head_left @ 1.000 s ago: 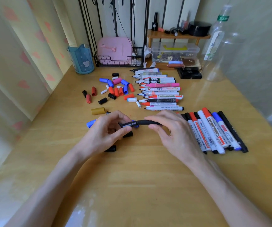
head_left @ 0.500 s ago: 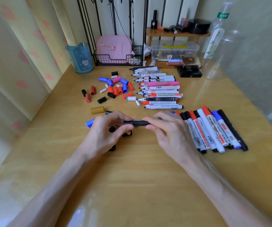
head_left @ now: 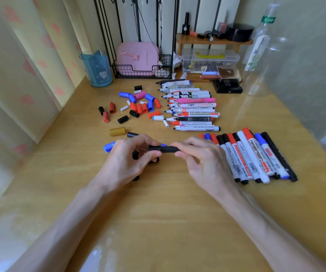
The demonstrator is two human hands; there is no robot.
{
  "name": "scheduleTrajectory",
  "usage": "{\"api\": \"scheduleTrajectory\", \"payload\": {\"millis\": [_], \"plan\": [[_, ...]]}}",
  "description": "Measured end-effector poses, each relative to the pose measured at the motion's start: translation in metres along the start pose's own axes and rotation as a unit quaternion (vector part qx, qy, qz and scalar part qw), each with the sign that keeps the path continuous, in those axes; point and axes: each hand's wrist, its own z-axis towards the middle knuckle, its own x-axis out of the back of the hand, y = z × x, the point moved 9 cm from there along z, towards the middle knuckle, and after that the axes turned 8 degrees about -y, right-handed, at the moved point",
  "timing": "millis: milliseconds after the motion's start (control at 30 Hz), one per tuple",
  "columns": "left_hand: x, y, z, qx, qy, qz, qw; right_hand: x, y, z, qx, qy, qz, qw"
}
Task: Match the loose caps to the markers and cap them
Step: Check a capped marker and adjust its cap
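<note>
My right hand point(head_left: 203, 163) grips a black marker point(head_left: 169, 149) held level above the wooden table point(head_left: 158, 213). My left hand point(head_left: 126, 161) pinches its black cap point(head_left: 154, 148), which sits on the marker's left end. Behind them lies a stack of uncapped markers point(head_left: 192, 107), tips pointing left. To its left is a scatter of loose caps point(head_left: 138, 106) in red, blue, black, white and pink. A gold cap point(head_left: 117, 131) and a blue cap point(head_left: 108, 147) lie near my left hand. A row of capped markers point(head_left: 254, 156) lies to the right of my right hand.
A blue pen cup point(head_left: 97, 69), a wire basket point(head_left: 142, 71) with a pink case, a clear plastic box point(head_left: 210, 60) under a small wooden shelf point(head_left: 213, 41), a black box point(head_left: 227, 86) and a clear bottle point(head_left: 260, 48) line the back. Curtains hang at the left.
The cap has slid fully onto the black marker; my hands have drawn closer together. The blue piece seen at the joint a second ago is now mostly hidden.
</note>
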Motion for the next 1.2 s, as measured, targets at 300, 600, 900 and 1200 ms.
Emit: {"api": "scheduleTrajectory", "payload": {"millis": [300,600,900,1200], "plan": [[-0.007,0.008,0.004,-0.029,-0.027,0.044,0.998,-0.002,-0.015,0.005,0.001,-0.028,0.046,0.999],[0.013,-0.003,0.003,0.003,0.025,0.026,0.999,0.023,0.01,0.005,-0.071,0.011,0.072,0.995],[0.0,-0.009,0.003,0.013,-0.008,0.059,0.998,0.004,-0.004,0.007,-0.023,-0.072,0.001,0.997],[-0.007,-0.006,0.001,-0.016,-0.051,0.142,0.988,-0.006,-0.001,0.003,-0.036,-0.113,-0.01,0.993]]}}
